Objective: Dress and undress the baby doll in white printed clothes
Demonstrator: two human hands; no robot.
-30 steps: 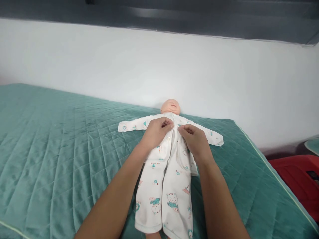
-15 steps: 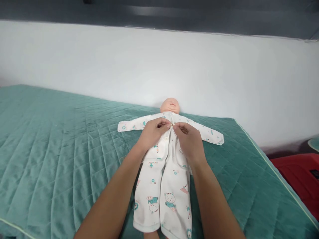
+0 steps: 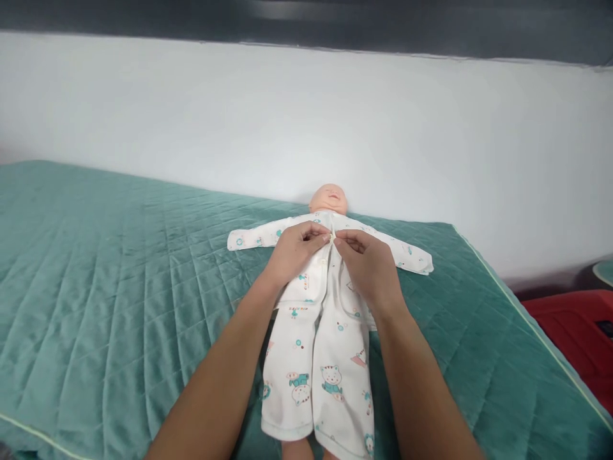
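A baby doll (image 3: 329, 199) lies on its back, head towards the wall, with its arms spread wide. It wears a white printed jacket (image 3: 306, 281) and matching trousers (image 3: 292, 358). On the doll's chest, my left hand (image 3: 301, 250) pinches one front edge of the jacket. Facing it, my right hand (image 3: 368, 263) grips the opposite edge, fingertips almost meeting the left ones. A small yellowish fastener shows between the fingertips; whether it is joined I cannot tell. Below the hands the jacket front hangs apart. The doll's feet poke out of the trouser legs at the bottom.
Under the doll spreads a green quilted cover (image 3: 119, 275) with a pale piped edge on the right. A white wall (image 3: 191, 115) rises behind, below a dark band (image 3: 383, 29). Beyond the right edge stands a red plastic object (image 3: 575, 326).
Both hands stay at the jacket's front edges, with only slight finger shifts. The whole view has moved a little, so the doll's legs sit slightly further right.
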